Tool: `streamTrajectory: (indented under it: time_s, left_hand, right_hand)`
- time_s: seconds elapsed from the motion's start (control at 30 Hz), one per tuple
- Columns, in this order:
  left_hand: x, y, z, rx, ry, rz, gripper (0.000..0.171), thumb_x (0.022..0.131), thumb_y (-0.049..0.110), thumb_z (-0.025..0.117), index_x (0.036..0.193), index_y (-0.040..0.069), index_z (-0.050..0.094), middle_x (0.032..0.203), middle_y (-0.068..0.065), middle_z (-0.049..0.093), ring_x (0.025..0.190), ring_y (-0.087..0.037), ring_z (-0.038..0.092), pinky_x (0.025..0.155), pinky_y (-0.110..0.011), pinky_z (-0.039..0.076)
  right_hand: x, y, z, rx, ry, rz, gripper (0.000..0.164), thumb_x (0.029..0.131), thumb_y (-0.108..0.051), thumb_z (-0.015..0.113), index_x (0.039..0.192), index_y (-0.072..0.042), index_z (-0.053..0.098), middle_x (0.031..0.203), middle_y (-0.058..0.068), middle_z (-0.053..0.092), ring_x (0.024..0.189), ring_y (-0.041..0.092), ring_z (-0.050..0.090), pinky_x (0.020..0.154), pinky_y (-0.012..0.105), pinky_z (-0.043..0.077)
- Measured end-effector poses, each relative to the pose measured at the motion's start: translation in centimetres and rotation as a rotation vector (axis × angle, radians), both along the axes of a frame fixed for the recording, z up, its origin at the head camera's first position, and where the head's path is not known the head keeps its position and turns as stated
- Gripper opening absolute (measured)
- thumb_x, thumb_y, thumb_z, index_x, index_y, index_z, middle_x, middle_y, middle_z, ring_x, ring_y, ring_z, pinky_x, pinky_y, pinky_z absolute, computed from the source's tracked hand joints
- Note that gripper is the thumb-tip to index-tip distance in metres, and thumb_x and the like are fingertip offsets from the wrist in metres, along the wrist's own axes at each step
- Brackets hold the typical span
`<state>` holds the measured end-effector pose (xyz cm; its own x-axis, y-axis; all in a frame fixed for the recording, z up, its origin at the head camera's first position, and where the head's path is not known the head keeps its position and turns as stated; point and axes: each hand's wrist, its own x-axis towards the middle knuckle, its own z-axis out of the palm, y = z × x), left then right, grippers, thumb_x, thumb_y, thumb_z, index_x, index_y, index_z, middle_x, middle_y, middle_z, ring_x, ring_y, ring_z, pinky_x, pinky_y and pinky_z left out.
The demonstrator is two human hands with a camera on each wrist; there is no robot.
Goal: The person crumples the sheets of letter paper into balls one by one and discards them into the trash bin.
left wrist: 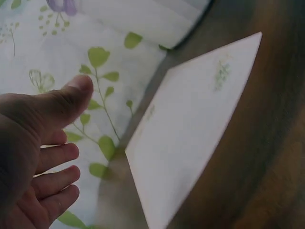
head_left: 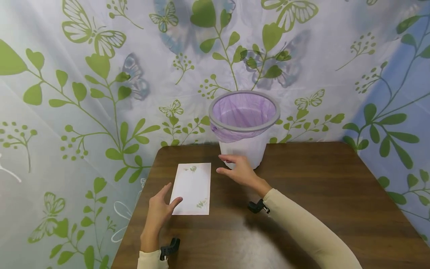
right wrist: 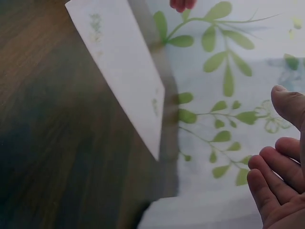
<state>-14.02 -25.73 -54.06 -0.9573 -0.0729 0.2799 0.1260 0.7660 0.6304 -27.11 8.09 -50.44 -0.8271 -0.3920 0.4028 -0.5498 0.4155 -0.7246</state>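
Note:
A white sheet of paper (head_left: 192, 188) with small green floral prints in two corners lies flat on the wooden table. My left hand (head_left: 159, 209) hovers at its left edge, thumb and fingers apart and holding nothing. In the left wrist view the fingers of that hand (left wrist: 47, 152) are loosely bent beside the paper (left wrist: 190, 129). To the right of the sheet, my right hand (head_left: 241, 171) is held in front of the white bin (head_left: 243, 149), its thumb and fingers spread with nothing between them. The right wrist view shows the same hand (right wrist: 281, 176) relaxed.
The bin has a grey rim (head_left: 244, 129) and a purple liner (head_left: 246, 110), and stands at the table's back edge. Behind it hangs a curtain (head_left: 174, 123) printed with leaves and butterflies. Brown tabletop (head_left: 319, 194) extends to the right.

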Motion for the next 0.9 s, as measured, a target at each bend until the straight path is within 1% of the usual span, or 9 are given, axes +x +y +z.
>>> streamTrajectory:
  time_s: [0.17, 0.27, 0.3, 0.37, 0.5, 0.63, 0.77, 0.83, 0.9]
  left_hand:
    - [0.5, -0.6, -2.0, -0.005, -0.070, 0.035, 0.071, 0.090, 0.020, 0.092, 0.149, -0.007, 0.061, 0.150, -0.034, 0.061, 0.142, -0.057, 0.055, 0.116, -0.069, 0.047]
    - [0.5, -0.5, -3.1, 0.003, -0.070, 0.037, 0.071, 0.089, 0.020, 0.092, 0.146, -0.009, 0.061, 0.148, -0.036, 0.061, 0.143, -0.060, 0.052, 0.116, -0.072, 0.045]
    - [0.5, -0.5, -3.3, -0.006, -0.065, 0.042, 0.070, 0.089, 0.021, 0.092, 0.144, -0.009, 0.062, 0.147, -0.037, 0.062, 0.141, -0.062, 0.053, 0.113, -0.075, 0.044]
    - [0.5, -0.4, -3.9, -0.012, -0.062, 0.055, 0.068, 0.087, 0.019, 0.092, 0.142, -0.010, 0.063, 0.144, -0.038, 0.063, 0.140, -0.063, 0.054, 0.112, -0.077, 0.044]
    - [0.5, -0.1, -4.6, -0.035, -0.091, 0.083, 0.064, 0.088, 0.017, 0.091, 0.140, -0.010, 0.064, 0.143, -0.038, 0.064, 0.139, -0.063, 0.055, 0.113, -0.075, 0.045]
    - [0.3, 0.1, -4.8, -0.032, -0.128, 0.103, 0.062, 0.091, 0.016, 0.089, 0.141, -0.010, 0.065, 0.144, -0.036, 0.065, 0.142, -0.061, 0.054, 0.117, -0.070, 0.046]
    - [0.3, 0.3, -5.1, -0.027, -0.114, 0.124, 0.061, 0.087, 0.013, 0.091, 0.139, -0.010, 0.067, 0.142, -0.039, 0.064, 0.140, -0.062, 0.054, 0.114, -0.071, 0.047]
    - [0.2, -0.1, -6.2, -0.043, -0.071, 0.126, 0.062, 0.086, 0.015, 0.092, 0.139, -0.007, 0.068, 0.140, -0.039, 0.066, 0.138, -0.063, 0.056, 0.112, -0.069, 0.051]
    - [0.3, 0.0, -6.4, -0.050, -0.053, 0.129, 0.062, 0.084, 0.012, 0.093, 0.137, -0.007, 0.069, 0.138, -0.038, 0.067, 0.136, -0.063, 0.057, 0.109, -0.070, 0.052]
  right_hand:
    - [-1.4, -1.9, -1.8, 0.067, -0.043, 0.010, 0.058, 0.092, -0.035, 0.090, 0.141, -0.009, 0.074, 0.138, 0.009, 0.077, 0.123, 0.033, 0.075, 0.106, 0.048, 0.061]
    - [-2.1, -2.8, -2.8, 0.104, -0.058, 0.011, 0.059, 0.093, -0.034, 0.090, 0.142, -0.008, 0.073, 0.137, 0.012, 0.077, 0.123, 0.033, 0.074, 0.106, 0.048, 0.060]
    - [-2.4, -3.2, -3.1, 0.115, -0.062, 0.012, 0.059, 0.093, -0.034, 0.090, 0.142, -0.007, 0.073, 0.136, 0.014, 0.077, 0.123, 0.034, 0.074, 0.106, 0.048, 0.060]
    - [-2.8, -3.8, -3.7, 0.141, -0.084, 0.015, 0.061, 0.094, -0.036, 0.089, 0.144, -0.008, 0.072, 0.138, 0.015, 0.076, 0.125, 0.035, 0.073, 0.107, 0.049, 0.060]
    - [-3.5, -5.0, -4.7, 0.184, -0.145, 0.027, 0.062, 0.097, -0.035, 0.086, 0.149, -0.007, 0.067, 0.145, 0.016, 0.072, 0.132, 0.037, 0.069, 0.111, 0.051, 0.057]
    - [-4.4, -5.9, -5.8, 0.239, -0.179, 0.023, 0.062, 0.099, -0.031, 0.083, 0.152, -0.004, 0.064, 0.150, 0.016, 0.068, 0.137, 0.039, 0.066, 0.115, 0.052, 0.054]
    - [-5.0, -6.6, -6.9, 0.264, -0.190, 0.039, 0.064, 0.101, -0.025, 0.082, 0.154, 0.001, 0.059, 0.156, 0.017, 0.064, 0.144, 0.039, 0.061, 0.120, 0.052, 0.050]
    - [-5.2, -6.9, -7.2, 0.278, -0.196, 0.054, 0.066, 0.101, -0.023, 0.081, 0.156, 0.003, 0.056, 0.158, 0.019, 0.061, 0.147, 0.039, 0.058, 0.122, 0.053, 0.048]
    - [-5.3, -7.1, -7.5, 0.308, -0.193, 0.059, 0.068, 0.102, -0.023, 0.081, 0.157, 0.004, 0.054, 0.160, 0.020, 0.059, 0.148, 0.039, 0.057, 0.123, 0.052, 0.047]
